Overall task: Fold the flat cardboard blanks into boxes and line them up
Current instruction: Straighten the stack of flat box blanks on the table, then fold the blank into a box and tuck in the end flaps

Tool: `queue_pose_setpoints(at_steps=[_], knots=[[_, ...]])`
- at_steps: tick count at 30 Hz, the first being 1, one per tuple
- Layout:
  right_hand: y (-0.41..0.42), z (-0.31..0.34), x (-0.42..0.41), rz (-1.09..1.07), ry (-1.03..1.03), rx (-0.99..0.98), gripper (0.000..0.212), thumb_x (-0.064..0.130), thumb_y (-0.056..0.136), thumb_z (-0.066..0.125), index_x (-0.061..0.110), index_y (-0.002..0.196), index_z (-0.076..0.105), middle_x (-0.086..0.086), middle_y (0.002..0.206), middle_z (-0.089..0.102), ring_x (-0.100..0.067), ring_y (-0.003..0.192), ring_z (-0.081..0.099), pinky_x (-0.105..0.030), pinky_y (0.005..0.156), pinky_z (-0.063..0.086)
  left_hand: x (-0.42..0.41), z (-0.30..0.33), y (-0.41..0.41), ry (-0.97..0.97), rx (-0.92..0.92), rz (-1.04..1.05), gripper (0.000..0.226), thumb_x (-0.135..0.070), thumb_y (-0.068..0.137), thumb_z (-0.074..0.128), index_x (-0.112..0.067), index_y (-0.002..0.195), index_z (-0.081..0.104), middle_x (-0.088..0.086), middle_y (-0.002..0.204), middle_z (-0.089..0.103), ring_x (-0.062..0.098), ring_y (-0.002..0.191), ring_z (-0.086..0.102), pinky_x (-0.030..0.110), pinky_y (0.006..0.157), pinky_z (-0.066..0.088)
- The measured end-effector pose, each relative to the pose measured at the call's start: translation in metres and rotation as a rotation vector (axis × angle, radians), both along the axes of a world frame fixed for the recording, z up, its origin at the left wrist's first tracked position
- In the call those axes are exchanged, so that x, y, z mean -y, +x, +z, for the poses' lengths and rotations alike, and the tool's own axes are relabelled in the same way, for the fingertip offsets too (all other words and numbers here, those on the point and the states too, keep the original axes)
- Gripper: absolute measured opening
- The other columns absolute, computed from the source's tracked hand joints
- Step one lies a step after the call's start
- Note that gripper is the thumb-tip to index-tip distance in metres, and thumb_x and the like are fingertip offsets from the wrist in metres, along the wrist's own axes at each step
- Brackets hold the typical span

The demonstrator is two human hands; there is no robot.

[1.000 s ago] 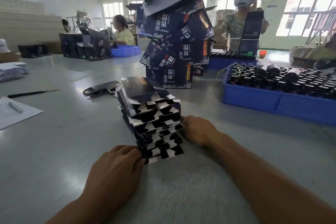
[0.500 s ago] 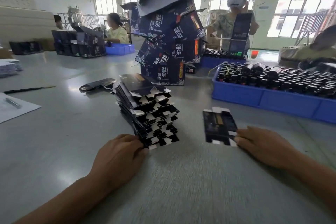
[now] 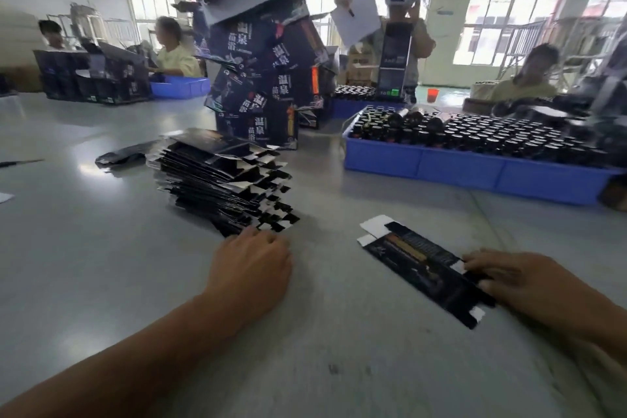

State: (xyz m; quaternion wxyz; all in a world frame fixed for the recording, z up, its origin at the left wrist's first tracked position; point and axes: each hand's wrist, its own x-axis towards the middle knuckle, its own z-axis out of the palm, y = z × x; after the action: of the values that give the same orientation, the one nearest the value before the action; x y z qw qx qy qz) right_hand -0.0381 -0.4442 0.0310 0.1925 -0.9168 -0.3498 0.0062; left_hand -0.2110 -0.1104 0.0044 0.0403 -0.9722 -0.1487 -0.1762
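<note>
Grey worktable [image 3: 101, 265] in a bright workshop; other workers are seated and standing behind it. A leaning stack of flat blanks [image 3: 220, 180] is set mid-table, with the left hand [image 3: 251, 268] resting at its near edge, fingers loosely curled and touching the lowest blanks; a firm grip cannot be confirmed. One single blank [image 3: 424, 265] is laid flat on the table, well apart to the right of the stack, and its near end is pinched by the right hand [image 3: 522, 282]. A tower of folded boxes [image 3: 264, 78] is piled behind the stack. A blue tray [image 3: 475, 170] filled with dark bottles is placed right of the tower.
</note>
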Motion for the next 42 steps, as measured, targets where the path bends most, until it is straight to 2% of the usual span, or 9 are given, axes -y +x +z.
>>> queue_pose_setpoints(at_steps=[2,4,9,12,18,23,27,33,42], knots=[[-0.003,0.003,0.011,-0.020,0.056,-0.156,0.047,0.007,0.089,0.072,0.050,0.102,0.063,0.036,0.108,0.061,0.027,0.097,0.056,-0.004,0.088,0.043,0.034,-0.002,0.010,-0.090,0.025,-0.208,0.040,-0.044,0.101,0.040,-0.031,0.136,0.055,-0.010,0.137,0.057,0.015,0.126,0.049,0.032,0.102,0.041],[-0.004,-0.001,0.014,-0.020,0.117,-0.153,0.042,0.003,0.090,0.070,0.040,0.110,0.065,0.032,0.107,0.061,0.028,0.093,0.055,0.002,0.078,0.041,0.069,-0.005,0.024,-0.159,0.012,-0.381,0.050,-0.050,0.098,0.047,-0.034,0.146,0.045,-0.011,0.152,0.043,0.013,0.137,0.038,0.030,0.109,0.033],[-0.009,-0.003,0.028,-0.223,0.258,-0.145,0.032,0.009,0.098,0.060,0.013,0.129,0.065,-0.002,0.125,0.067,-0.016,0.111,0.063,-0.031,0.100,0.048,0.116,-0.004,0.077,-0.171,-0.121,-0.551,0.086,-0.078,0.085,0.049,-0.037,0.156,0.024,-0.006,0.166,0.014,0.017,0.151,0.017,0.037,0.121,0.018],[-0.020,0.001,0.037,-0.313,0.246,-0.141,0.031,0.014,0.098,0.060,0.014,0.129,0.066,0.000,0.122,0.066,-0.015,0.111,0.061,-0.029,0.094,0.044,0.124,-0.002,0.103,-0.218,-0.243,-0.560,0.097,-0.089,0.077,0.044,-0.040,0.156,0.017,-0.007,0.168,0.005,0.016,0.153,0.007,0.043,0.122,0.011],[-0.051,-0.025,0.045,-0.322,0.229,-0.019,0.032,0.015,0.099,0.057,0.021,0.130,0.063,0.014,0.110,0.060,-0.006,0.100,0.057,-0.006,0.079,0.038,0.128,-0.012,0.114,-0.153,-0.303,-0.540,0.116,-0.103,0.059,0.008,-0.041,0.156,0.021,-0.007,0.166,0.018,0.018,0.150,0.016,0.043,0.120,0.015],[-0.049,-0.024,0.050,-0.291,0.219,-0.002,0.032,0.016,0.100,0.055,0.026,0.129,0.062,0.018,0.108,0.060,0.003,0.093,0.055,0.000,0.074,0.036,0.129,-0.009,0.110,-0.052,-0.285,-0.541,0.122,-0.107,0.054,0.005,-0.039,0.155,0.022,-0.013,0.159,0.031,0.016,0.142,0.023,0.043,0.113,0.022],[-0.047,-0.027,0.060,-0.244,0.179,-0.021,0.030,0.020,0.102,0.053,0.033,0.128,0.060,0.021,0.113,0.060,0.013,0.093,0.050,0.003,0.077,0.035,0.129,-0.005,0.109,-0.098,-0.361,-0.542,0.123,-0.107,0.054,0.018,-0.039,0.157,0.017,-0.014,0.161,0.023,0.014,0.150,0.010,0.038,0.120,0.009],[-0.041,-0.028,0.057,-0.220,0.131,-0.025,0.037,0.025,0.104,0.045,0.040,0.137,0.049,0.018,0.133,0.053,0.000,0.121,0.046,-0.010,0.098,0.033,0.128,-0.001,0.096,-0.211,-0.416,-0.468,0.126,-0.106,0.052,0.035,-0.042,0.157,0.010,-0.020,0.163,0.010,0.005,0.149,0.010,0.029,0.120,0.007],[-0.043,-0.019,0.055,-0.251,0.139,-0.029,0.042,0.025,0.103,0.044,0.042,0.141,0.044,0.016,0.142,0.050,-0.004,0.129,0.045,-0.017,0.106,0.033,0.149,0.013,0.075,-0.247,-0.347,-0.313,0.129,-0.108,0.047,0.034,-0.044,0.156,0.007,-0.016,0.147,0.032,0.011,0.133,0.029,0.031,0.110,0.026]])
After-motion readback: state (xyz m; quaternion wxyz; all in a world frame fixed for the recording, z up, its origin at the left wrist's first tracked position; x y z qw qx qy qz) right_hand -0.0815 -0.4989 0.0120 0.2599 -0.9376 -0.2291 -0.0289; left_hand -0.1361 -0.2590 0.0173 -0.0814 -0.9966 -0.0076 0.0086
